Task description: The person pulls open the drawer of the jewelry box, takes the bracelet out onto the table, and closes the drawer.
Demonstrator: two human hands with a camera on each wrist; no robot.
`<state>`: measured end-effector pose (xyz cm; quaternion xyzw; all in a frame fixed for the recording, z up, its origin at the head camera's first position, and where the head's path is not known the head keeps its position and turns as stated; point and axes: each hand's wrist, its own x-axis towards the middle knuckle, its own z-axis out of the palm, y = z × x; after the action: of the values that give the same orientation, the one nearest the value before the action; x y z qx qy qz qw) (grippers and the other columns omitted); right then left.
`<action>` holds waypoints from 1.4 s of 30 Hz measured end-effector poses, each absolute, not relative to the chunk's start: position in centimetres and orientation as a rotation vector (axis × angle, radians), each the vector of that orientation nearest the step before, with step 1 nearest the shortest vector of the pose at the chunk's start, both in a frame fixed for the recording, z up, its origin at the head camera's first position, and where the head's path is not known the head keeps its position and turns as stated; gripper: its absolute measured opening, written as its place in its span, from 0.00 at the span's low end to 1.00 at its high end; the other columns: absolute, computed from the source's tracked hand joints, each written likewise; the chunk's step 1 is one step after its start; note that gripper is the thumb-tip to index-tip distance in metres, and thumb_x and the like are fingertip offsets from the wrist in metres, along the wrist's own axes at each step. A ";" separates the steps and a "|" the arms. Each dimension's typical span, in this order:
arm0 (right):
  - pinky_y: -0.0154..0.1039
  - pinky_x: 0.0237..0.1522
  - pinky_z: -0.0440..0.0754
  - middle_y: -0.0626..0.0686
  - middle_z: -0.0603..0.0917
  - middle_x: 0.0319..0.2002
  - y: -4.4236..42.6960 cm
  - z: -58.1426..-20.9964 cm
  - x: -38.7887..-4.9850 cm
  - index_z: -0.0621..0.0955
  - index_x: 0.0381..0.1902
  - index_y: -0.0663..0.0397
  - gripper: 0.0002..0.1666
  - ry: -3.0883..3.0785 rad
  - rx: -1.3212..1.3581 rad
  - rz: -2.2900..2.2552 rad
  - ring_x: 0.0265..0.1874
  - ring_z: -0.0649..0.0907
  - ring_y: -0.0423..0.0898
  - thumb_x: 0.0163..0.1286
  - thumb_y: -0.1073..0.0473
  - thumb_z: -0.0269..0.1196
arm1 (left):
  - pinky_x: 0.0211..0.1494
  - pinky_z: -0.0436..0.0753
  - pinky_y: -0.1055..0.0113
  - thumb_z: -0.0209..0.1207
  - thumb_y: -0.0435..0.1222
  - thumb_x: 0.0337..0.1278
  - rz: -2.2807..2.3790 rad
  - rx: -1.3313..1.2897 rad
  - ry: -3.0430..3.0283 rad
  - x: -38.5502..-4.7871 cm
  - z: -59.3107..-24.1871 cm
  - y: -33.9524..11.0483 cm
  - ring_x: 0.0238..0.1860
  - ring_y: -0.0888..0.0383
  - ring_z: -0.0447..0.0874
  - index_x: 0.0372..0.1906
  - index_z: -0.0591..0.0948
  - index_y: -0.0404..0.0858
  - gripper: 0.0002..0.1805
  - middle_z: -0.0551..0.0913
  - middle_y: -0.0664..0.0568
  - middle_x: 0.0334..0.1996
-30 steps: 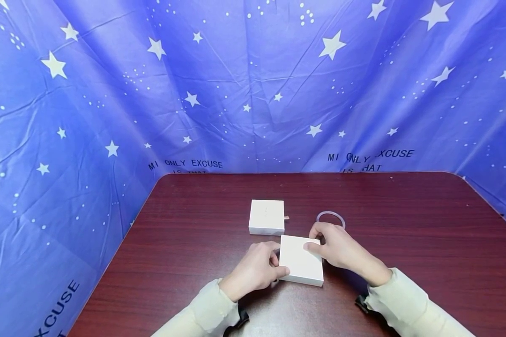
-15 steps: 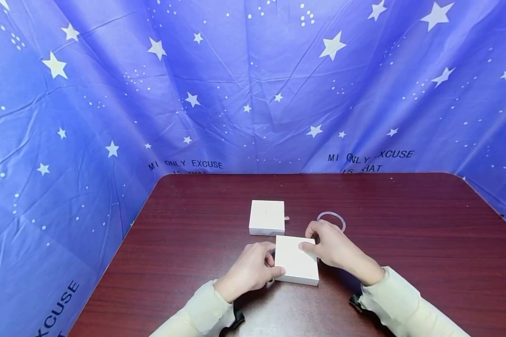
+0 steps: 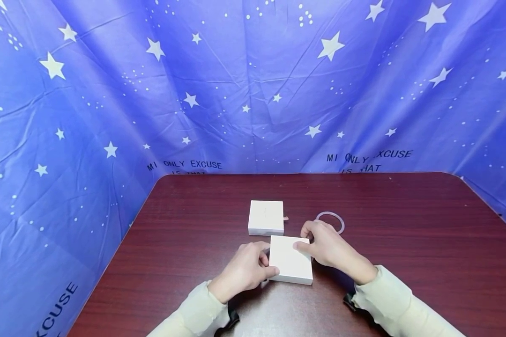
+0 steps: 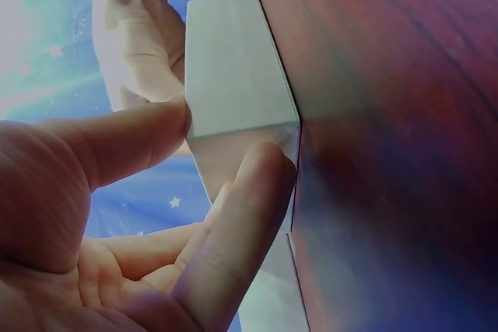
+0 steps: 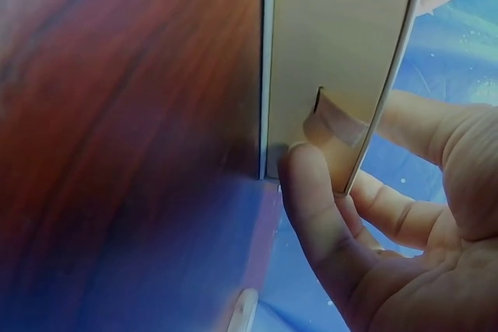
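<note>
In the lower middle of the head view, a white box [image 3: 287, 262] lies on the red-brown table [image 3: 173, 234]. The left hand [image 3: 245, 267] pinches its left side between thumb and fingers; the right hand [image 3: 331, 246] pinches its upper right corner, with the thumb on top. In the right wrist view, a ribbon [image 5: 340, 127] stands out from the box's end, beside the fingertips. Just above is a second box [image 3: 266, 216], and to its right a ring [image 3: 330, 213] lies near the right hand.
</note>
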<state>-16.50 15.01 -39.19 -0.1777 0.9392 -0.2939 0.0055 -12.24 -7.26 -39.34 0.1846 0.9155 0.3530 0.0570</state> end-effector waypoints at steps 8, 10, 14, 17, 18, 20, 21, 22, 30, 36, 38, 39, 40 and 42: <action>0.37 0.29 0.69 0.45 0.72 0.22 14.8 -39.1 -16.5 0.74 0.24 0.49 0.14 2.934 -0.566 -0.924 0.26 0.71 0.41 0.56 0.54 0.70 | 0.31 0.73 0.73 0.71 0.39 0.44 1.095 0.562 2.767 -12.1 -39.4 -7.5 0.19 0.69 0.71 0.42 0.80 0.41 0.18 0.75 0.64 0.18; 0.36 0.30 0.70 0.45 0.72 0.22 14.7 -39.0 -16.5 0.74 0.24 0.49 0.14 2.930 -0.563 -0.924 0.26 0.71 0.41 0.56 0.55 0.70 | 0.31 0.73 0.72 0.71 0.39 0.44 1.093 0.568 2.769 -12.1 -39.3 -7.6 0.20 0.69 0.71 0.43 0.80 0.40 0.18 0.75 0.63 0.18; 0.36 0.30 0.70 0.47 0.73 0.24 14.4 -38.9 -16.6 0.74 0.25 0.49 0.13 2.924 -0.557 -0.914 0.27 0.71 0.41 0.56 0.56 0.70 | 0.31 0.73 0.72 0.71 0.39 0.44 1.084 0.576 2.776 -12.1 -39.2 -7.8 0.20 0.69 0.71 0.40 0.80 0.41 0.16 0.75 0.63 0.18; 0.36 0.31 0.70 0.48 0.73 0.25 14.3 -38.9 -16.5 0.74 0.25 0.49 0.12 2.918 -0.562 -0.917 0.27 0.71 0.41 0.56 0.57 0.69 | 0.30 0.73 0.72 0.71 0.39 0.44 1.074 0.581 2.782 -12.1 -39.1 -8.0 0.20 0.68 0.71 0.36 0.80 0.43 0.13 0.75 0.64 0.17; 0.36 0.31 0.70 0.48 0.72 0.26 14.3 -38.9 -16.5 0.74 0.25 0.49 0.12 2.918 -0.564 -0.918 0.27 0.71 0.41 0.56 0.57 0.69 | 0.29 0.73 0.72 0.71 0.39 0.44 1.075 0.582 2.781 -12.2 -39.1 -8.1 0.20 0.68 0.71 0.35 0.80 0.43 0.13 0.75 0.64 0.17; 0.37 0.31 0.70 0.48 0.72 0.26 14.2 -38.9 -16.5 0.74 0.25 0.49 0.12 2.918 -0.572 -0.920 0.27 0.71 0.41 0.56 0.57 0.69 | 0.29 0.73 0.72 0.71 0.38 0.44 1.074 0.586 2.781 -12.2 -39.1 -8.2 0.20 0.68 0.71 0.33 0.79 0.44 0.12 0.75 0.64 0.16; 0.37 0.31 0.70 0.48 0.73 0.26 14.1 -38.9 -16.5 0.75 0.26 0.49 0.11 2.919 -0.575 -0.922 0.27 0.71 0.41 0.56 0.58 0.69 | 0.28 0.73 0.72 0.71 0.38 0.44 1.080 0.586 2.778 -12.2 -39.1 -8.2 0.19 0.68 0.71 0.32 0.79 0.44 0.12 0.75 0.64 0.16; 0.37 0.32 0.70 0.48 0.73 0.26 14.1 -38.9 -16.5 0.75 0.26 0.49 0.11 2.920 -0.578 -0.919 0.28 0.71 0.41 0.57 0.58 0.69 | 0.28 0.73 0.72 0.71 0.38 0.44 1.078 0.584 2.780 -12.2 -39.1 -8.3 0.19 0.68 0.71 0.31 0.79 0.44 0.12 0.75 0.64 0.16; 0.37 0.32 0.71 0.49 0.73 0.26 13.7 -38.8 -16.6 0.76 0.28 0.51 0.10 2.899 -0.568 -0.933 0.27 0.72 0.41 0.57 0.58 0.68 | 0.30 0.73 0.71 0.71 0.40 0.45 1.050 0.548 2.776 -12.2 -39.2 -8.7 0.20 0.68 0.72 0.37 0.79 0.42 0.14 0.75 0.64 0.18; 0.37 0.32 0.72 0.48 0.73 0.26 13.4 -38.8 -16.6 0.76 0.29 0.53 0.10 2.882 -0.572 -0.951 0.27 0.72 0.41 0.56 0.59 0.68 | 0.30 0.74 0.71 0.71 0.40 0.45 1.051 0.544 2.772 -12.1 -39.1 -9.0 0.20 0.68 0.72 0.37 0.79 0.42 0.14 0.75 0.64 0.18; 0.37 0.32 0.72 0.48 0.74 0.25 13.3 -38.8 -16.6 0.76 0.29 0.53 0.10 2.881 -0.576 -0.951 0.27 0.72 0.41 0.56 0.59 0.68 | 0.29 0.74 0.71 0.71 0.39 0.45 1.054 0.542 2.771 -12.0 -39.0 -9.1 0.20 0.68 0.72 0.36 0.79 0.42 0.14 0.75 0.63 0.18; 0.37 0.32 0.72 0.48 0.74 0.25 13.2 -38.8 -16.6 0.76 0.29 0.53 0.10 2.881 -0.579 -0.951 0.27 0.72 0.41 0.56 0.59 0.68 | 0.29 0.74 0.71 0.71 0.39 0.45 1.053 0.540 2.771 -12.0 -39.0 -9.1 0.20 0.68 0.72 0.36 0.79 0.42 0.14 0.75 0.63 0.18; 0.38 0.33 0.72 0.48 0.74 0.25 13.2 -38.8 -16.6 0.76 0.29 0.53 0.10 2.881 -0.580 -0.951 0.27 0.72 0.41 0.56 0.59 0.68 | 0.29 0.74 0.71 0.71 0.40 0.45 1.049 0.537 2.773 -12.0 -39.0 -9.1 0.20 0.68 0.72 0.36 0.79 0.42 0.14 0.75 0.63 0.18; 0.38 0.33 0.72 0.49 0.74 0.26 13.1 -38.8 -16.5 0.76 0.29 0.53 0.10 2.883 -0.579 -0.953 0.27 0.72 0.41 0.55 0.59 0.69 | 0.29 0.74 0.71 0.71 0.40 0.45 1.045 0.534 2.773 -12.0 -39.0 -9.2 0.20 0.68 0.72 0.37 0.79 0.42 0.14 0.75 0.63 0.18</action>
<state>-16.54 13.13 -38.81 -0.1871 0.9324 -0.3082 0.0250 -12.03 -9.15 -39.01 0.1771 0.9189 0.3464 0.0653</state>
